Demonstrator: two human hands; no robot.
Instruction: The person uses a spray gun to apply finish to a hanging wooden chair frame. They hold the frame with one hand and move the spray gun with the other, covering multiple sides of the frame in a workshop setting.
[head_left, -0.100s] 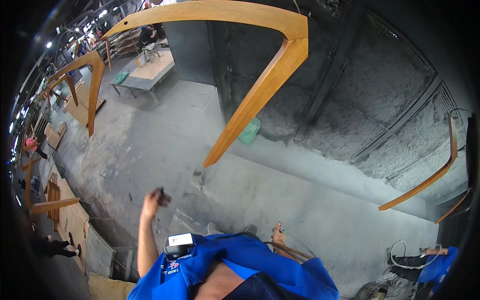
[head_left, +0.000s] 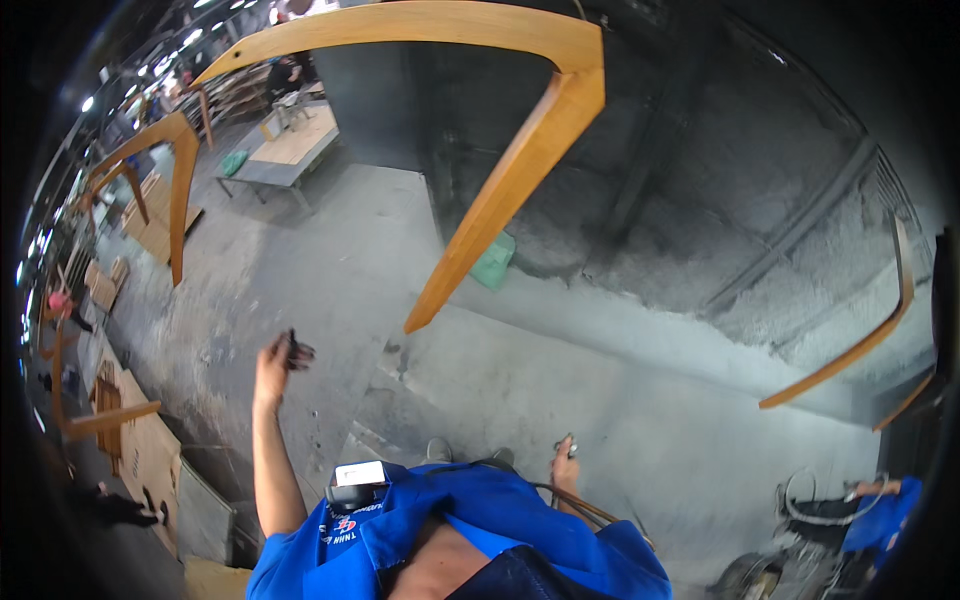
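**Grey workshop floor (head_left: 345, 245) with a metal table (head_left: 284, 176) near its far edge**

The floor is bare-looking concrete, pale and scuffed, with dark stains. Two grey shoes (head_left: 438, 451) stand on it at the near edge. A green bundle (head_left: 492, 262) lies by the edge along the dark wall. A dark, round, wheel-like object (head_left: 742, 573) sits near the right-hand near corner.

The table is grey and stands on thin legs. A light wooden board (head_left: 296, 148) covers much of its right side, and a small yellowish box (head_left: 271, 127) and a grey object (head_left: 291, 108), too small to identify, rest toward its far edge. A crumpled green cloth or bag (head_left: 233, 161) lies near the table's left corner.
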